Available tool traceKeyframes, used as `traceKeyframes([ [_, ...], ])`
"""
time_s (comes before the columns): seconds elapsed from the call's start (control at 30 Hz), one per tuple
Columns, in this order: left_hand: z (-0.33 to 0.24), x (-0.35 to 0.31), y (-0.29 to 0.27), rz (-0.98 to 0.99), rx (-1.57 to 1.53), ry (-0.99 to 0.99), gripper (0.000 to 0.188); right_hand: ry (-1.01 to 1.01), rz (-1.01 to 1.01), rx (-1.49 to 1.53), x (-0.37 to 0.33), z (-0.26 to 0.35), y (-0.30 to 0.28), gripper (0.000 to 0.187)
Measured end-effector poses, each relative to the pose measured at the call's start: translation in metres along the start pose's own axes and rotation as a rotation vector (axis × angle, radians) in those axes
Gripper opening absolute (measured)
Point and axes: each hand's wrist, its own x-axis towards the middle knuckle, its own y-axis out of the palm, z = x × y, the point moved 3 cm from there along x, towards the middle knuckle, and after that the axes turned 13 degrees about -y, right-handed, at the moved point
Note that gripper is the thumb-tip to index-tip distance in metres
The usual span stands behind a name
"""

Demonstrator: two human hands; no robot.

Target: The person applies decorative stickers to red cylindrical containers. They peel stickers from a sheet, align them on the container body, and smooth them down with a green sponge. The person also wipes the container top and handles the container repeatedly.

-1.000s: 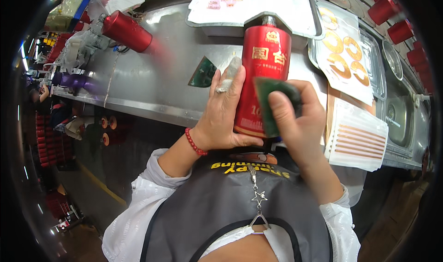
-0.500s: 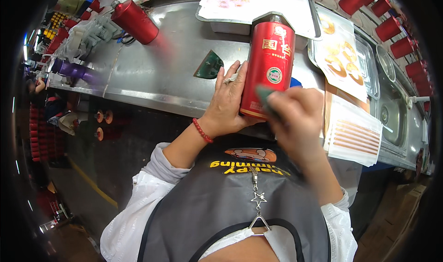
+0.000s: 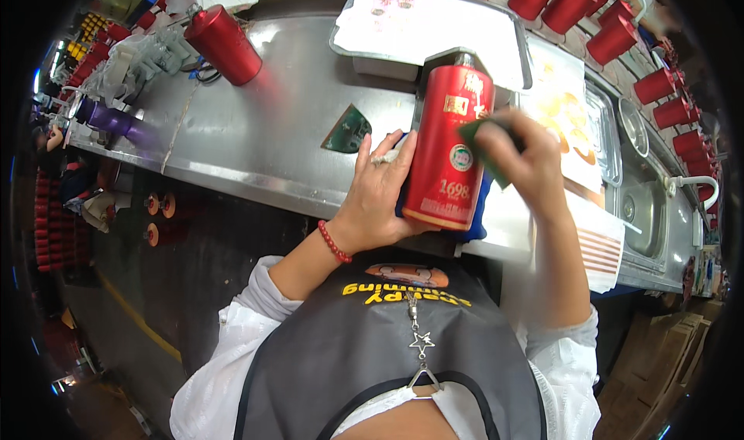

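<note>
Glossy red cylindrical bottle (image 3: 449, 184) between two bare hands, on the near side of the white-papered metal tray (image 3: 525, 62).
The left hand (image 3: 380, 188), loosely curved, has hold of the bottle's left side and base; the blurred right hand (image 3: 531, 153) pinches a dark green flat piece (image 3: 490, 161) over its right side. Gold-and-white lettering and a round green-and-white seal face up.

The bottle (image 3: 435, 157) is coloured red and marked with gold characters (image 3: 456, 104) and a green-and-white round emblem (image 3: 461, 158). Dark green is shared by the held scraper (image 3: 494, 170) and the mottled piece (image 3: 347, 130) near the front edge of the bench (image 3: 256, 141). Farther right along that edge, white paper (image 3: 601, 255) is striped copper-brown.
</note>
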Motion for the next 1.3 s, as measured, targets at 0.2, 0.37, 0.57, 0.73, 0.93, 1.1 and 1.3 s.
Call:
traceKeyframes([
  [0.2,-0.004,-0.002,-0.012,-0.015,-0.021,-0.038,0.117,-0.245,0.426,-0.01,0.049,0.026,0.005,0.015],
  [0.37,-0.018,0.003,-0.016,-0.023,-0.023,-0.023,0.111,-0.752,0.231,-0.811,0.048,0.02,0.005,0.012],
  [0.57,-0.016,0.0,-0.022,-0.092,-0.03,-0.046,0.103,0.08,0.518,0.172,0.051,0.011,0.006,0.014],
  [0.73,-0.012,-0.003,-0.019,-0.094,0.019,-0.043,0.105,-0.726,0.297,-0.513,0.012,0.038,0.027,0.024],
  [0.93,-0.016,-0.003,-0.015,-0.111,-0.003,-0.007,0.103,-0.203,0.151,-0.05,0.036,0.007,0.003,0.02],
  [1.1,-0.006,-0.007,-0.007,-0.1,0.004,-0.029,0.106,-0.75,0.393,-0.196,-0.019,0.05,0.024,0.034],
  [1.3,-0.001,-0.01,-0.002,-0.033,-0.056,-0.025,0.108,-0.543,0.101,-0.341,-0.041,0.043,0.008,0.039],
])
